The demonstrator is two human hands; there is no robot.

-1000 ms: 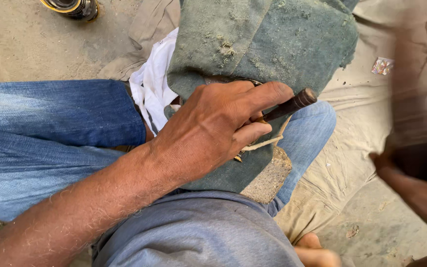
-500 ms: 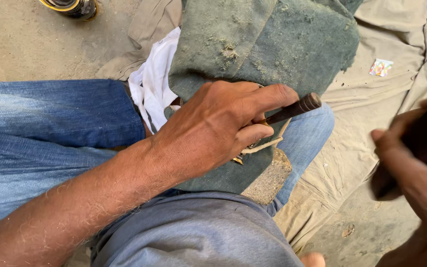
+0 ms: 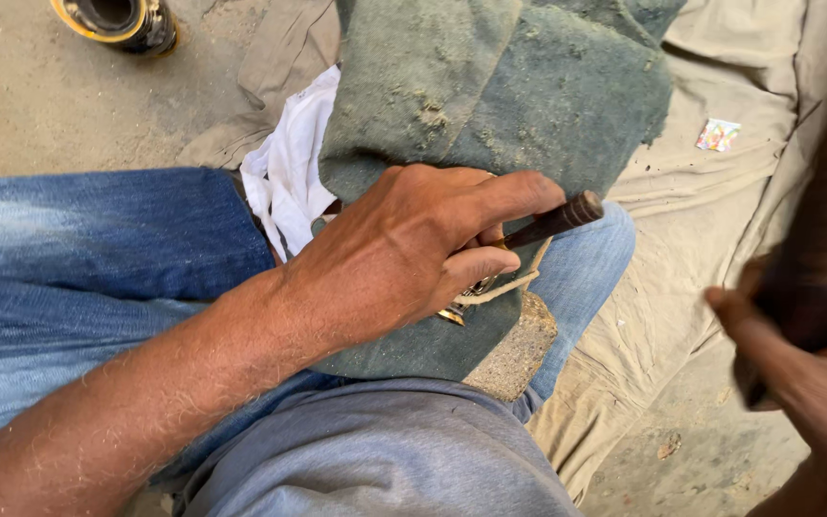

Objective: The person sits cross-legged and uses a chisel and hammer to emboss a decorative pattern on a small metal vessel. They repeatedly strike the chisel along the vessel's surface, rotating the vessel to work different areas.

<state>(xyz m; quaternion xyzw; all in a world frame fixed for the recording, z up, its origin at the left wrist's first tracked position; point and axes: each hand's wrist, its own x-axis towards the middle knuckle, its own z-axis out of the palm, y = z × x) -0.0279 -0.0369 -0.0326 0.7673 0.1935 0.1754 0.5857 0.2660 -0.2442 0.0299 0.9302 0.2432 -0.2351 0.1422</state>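
**Chisel held on cloth-covered knee**

Chisel, dark and rod-shaped, sticks out from the left hand, which is closed around it: the index finger lies along the top and the other fingers curl underneath, so only the blunt dark end shows past the fingertips. A small brass-coloured piece peeps out below the hand, pressed against a pale strip at the edge of the green cloth. That thick, dusty cloth is draped over the person's knee in blue jeans, and a rough stone block shows under its lower edge. A white rag lies tucked between the jeans and the green cloth.

The right hand is at the right edge of the view, well apart from the chisel and heavily blurred; it seems wrapped around something dark, but I cannot tell what it is or how tight the grasp is.

On the sandy floor, a beige sheet spreads under the leg, with a small colourful wrapper lying on it. A black and yellow ring-shaped object sits at the far left corner.
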